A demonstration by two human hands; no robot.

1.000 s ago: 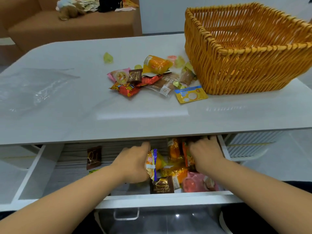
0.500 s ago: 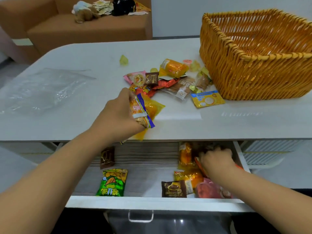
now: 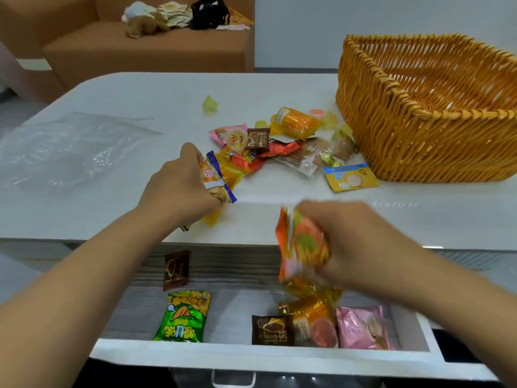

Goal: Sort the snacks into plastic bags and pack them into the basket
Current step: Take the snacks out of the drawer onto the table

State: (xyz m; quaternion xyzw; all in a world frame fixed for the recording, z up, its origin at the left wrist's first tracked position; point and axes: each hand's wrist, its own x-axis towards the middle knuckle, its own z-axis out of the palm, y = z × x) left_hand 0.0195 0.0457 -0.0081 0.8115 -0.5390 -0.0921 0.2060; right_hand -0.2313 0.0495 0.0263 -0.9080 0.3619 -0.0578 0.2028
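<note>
We see clear plastic bags (image 3: 70, 147) lying flat at the white tabletop's (image 3: 140, 214) left. The left hand (image 3: 179, 189) grasps yellow-and-purple snack packets (image 3: 216, 177) beside the tabletop's snack pile (image 3: 285, 144). The right hand (image 3: 352, 242), blurred, clutches orange-and-green snack packets (image 3: 302, 245) above the open white drawer (image 3: 251, 354), left of the woven orange wicker basket (image 3: 419, 135).

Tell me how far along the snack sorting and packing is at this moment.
Early stage. Done: a pile of snacks lies on the table. In hand: the left hand grips several packets beside the pile; the right hand holds an orange packet above the open drawer. Left: packets remain in the drawer, the plastic bag lies flat, and the visible part of the basket shows no snacks.
</note>
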